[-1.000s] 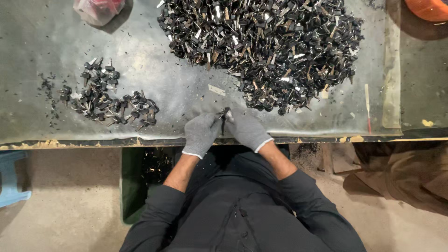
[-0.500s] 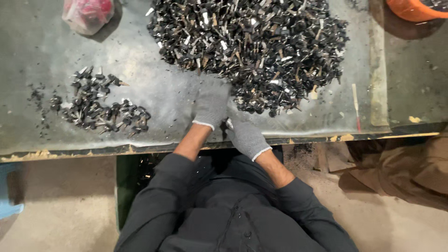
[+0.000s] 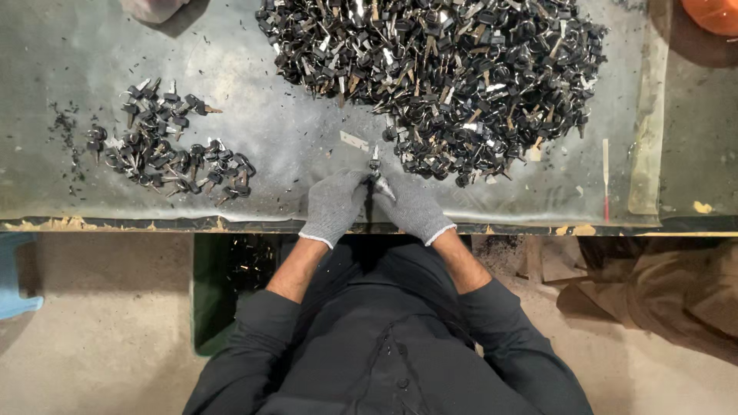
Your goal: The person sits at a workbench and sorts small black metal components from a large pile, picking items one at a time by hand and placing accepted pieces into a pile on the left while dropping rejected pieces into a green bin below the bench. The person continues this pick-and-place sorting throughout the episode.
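Head view, looking straight down on a grey worktop (image 3: 254, 146) with a worn front edge.

Both hands in grey knit gloves, brought together at the front edge of the worktop, near its middle. Left hand (image 3: 334, 206) and right hand (image 3: 411, 207) touch at the fingertips, pinching one small key (image 3: 375, 170) between them. The key has a dark head and a pale metal blade that points away from the person; exactly which fingers grip it cannot be told, as the gloves hide the detail. Neither hand is spread.

Just beyond the hands, filling the upper middle and right of the worktop, lies a large heap of keys (image 3: 446, 69), black heads and silvery or brassy blades jumbled together. Its nearest edge is just beside the held key.

Well apart to the left, a smaller loose pile of keys (image 3: 165, 150), with dark crumbs of debris scattered around it.

A thin stick with a red end (image 3: 606, 173) lies to the right of the large heap. An orange object (image 3: 711, 14) shows at the top right corner, cut off by the frame. Below the worktop edge, left of the person's knees, stands a green bin (image 3: 204, 292) with a few small dark pieces inside.
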A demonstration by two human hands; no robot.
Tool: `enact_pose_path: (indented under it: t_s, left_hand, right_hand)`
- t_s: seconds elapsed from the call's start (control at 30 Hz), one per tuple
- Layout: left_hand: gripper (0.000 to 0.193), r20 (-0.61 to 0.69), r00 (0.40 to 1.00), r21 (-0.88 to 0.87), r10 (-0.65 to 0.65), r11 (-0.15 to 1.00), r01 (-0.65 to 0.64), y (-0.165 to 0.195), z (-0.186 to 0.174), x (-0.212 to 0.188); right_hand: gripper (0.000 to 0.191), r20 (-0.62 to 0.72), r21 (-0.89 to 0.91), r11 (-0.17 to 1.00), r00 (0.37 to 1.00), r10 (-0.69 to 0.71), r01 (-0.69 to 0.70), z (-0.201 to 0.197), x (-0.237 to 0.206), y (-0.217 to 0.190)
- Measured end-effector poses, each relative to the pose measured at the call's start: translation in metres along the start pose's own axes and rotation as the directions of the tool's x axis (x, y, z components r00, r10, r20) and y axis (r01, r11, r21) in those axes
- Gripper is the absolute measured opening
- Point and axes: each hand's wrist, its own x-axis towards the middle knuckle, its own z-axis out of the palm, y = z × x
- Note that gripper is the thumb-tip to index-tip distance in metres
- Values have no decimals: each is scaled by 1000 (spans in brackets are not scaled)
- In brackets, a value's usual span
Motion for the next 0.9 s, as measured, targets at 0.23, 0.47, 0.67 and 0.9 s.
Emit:
enact_pose_path:
  t_s: [0.23, 0.47, 0.67, 0.9]
  left_hand:
    - [25, -25, 997, -14, 74, 997, -75, -4, 7, -3]
    - [24, -48, 991, 36, 128, 991, -126, -10, 12, -3]
    - [21, 2, 987, 94, 162, 982, -162, -12, 18, -6]
    - [19, -54, 979, 82, 196, 978, -191, -12, 16, -4]
  right_hand:
    - [41, -39, 40, 999, 999, 28, -26, 10, -7, -12]
    - [30, -98, -81, 992, 989, -109, 101, -10, -11, -21]
    - [32, -36, -209, 963, 985, 168, -171, 0, -8, -31]
    - [36, -60, -109, 994, 998, 21, -28, -9, 1, -26]
